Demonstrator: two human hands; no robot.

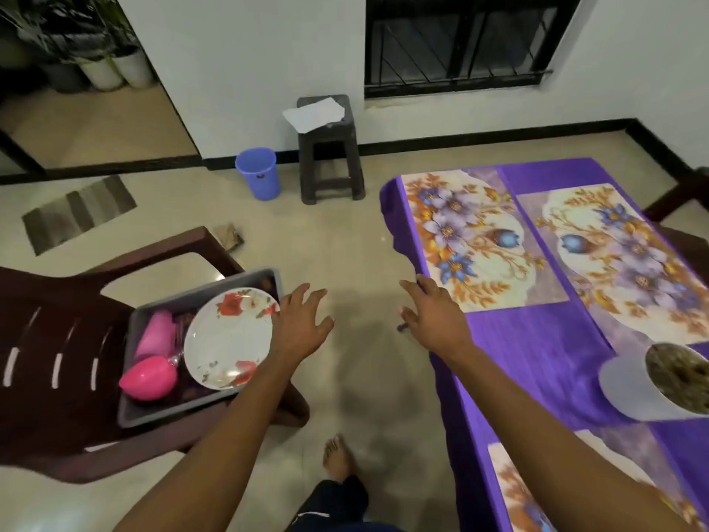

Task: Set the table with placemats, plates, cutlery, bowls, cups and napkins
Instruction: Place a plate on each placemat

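At the right of the frame I see the table under a purple cloth [537,359], already dressed with two floral placemats [475,240] side by side and the corner of a third at the bottom edge; a white pot with dark contents [644,389] stands at the right edge. At lower left, a dark brown plastic chair [57,339] carries a grey rectangular tray [199,297] loaded with the rest of the setting. In it lies a round white plate with red flowers [230,335], tilted against the tray's right wall, with a pink cup [155,334] and a pink bowl [149,378] on their sides beside it; something shiny between them may be cutlery, though I cannot tell.

My left hand [303,324] hangs just beside the plate's right rim, fingers spread and straight, holding nothing. My right hand [433,316] hovers at the table's near edge, likewise spread wide and empty.

I judge the placemats done and the plate next. To do it well, I would slide fingers under the raised right rim, thumb on top, lift it clear of the tray wall without knocking the pink cup, then lay it flat in the middle of the nearest mat.
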